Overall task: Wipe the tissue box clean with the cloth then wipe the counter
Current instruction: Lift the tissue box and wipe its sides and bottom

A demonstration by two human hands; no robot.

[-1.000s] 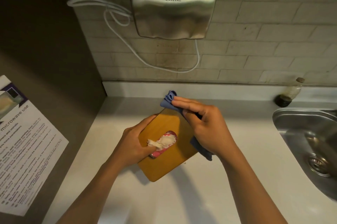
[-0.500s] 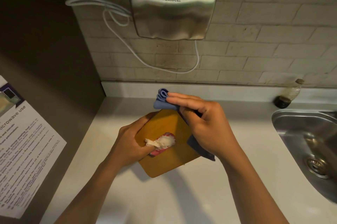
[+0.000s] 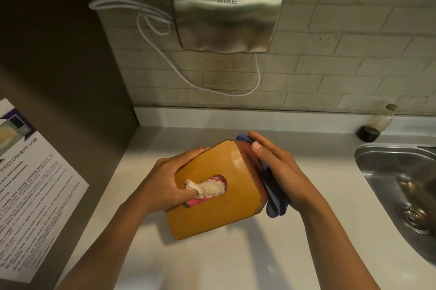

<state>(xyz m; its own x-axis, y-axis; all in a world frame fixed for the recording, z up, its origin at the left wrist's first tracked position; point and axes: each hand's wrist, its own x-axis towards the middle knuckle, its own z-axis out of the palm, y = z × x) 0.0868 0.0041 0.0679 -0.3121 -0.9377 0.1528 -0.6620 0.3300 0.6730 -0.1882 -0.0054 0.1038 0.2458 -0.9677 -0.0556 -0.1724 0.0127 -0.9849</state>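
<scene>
An orange-brown tissue box (image 3: 224,209) with a white tissue (image 3: 207,187) poking from its top slot is tilted above the white counter (image 3: 212,263). My left hand (image 3: 162,183) grips its left side, thumb at the slot. My right hand (image 3: 280,171) presses a blue cloth (image 3: 276,204) flat against the box's right side. Most of the cloth is hidden under that hand; a bit shows at the box's far corner and below my palm.
A steel sink (image 3: 398,186) lies at the right, with a small dark bottle (image 3: 375,127) behind it by the wall. A metal hand dryer (image 3: 226,11) and white cable hang on the tiled wall. A dark panel with a printed notice (image 3: 30,186) borders the left.
My right hand with the cloth has slid from the box's far top edge down onto its right side. The box has turned and tilted, showing that side.
</scene>
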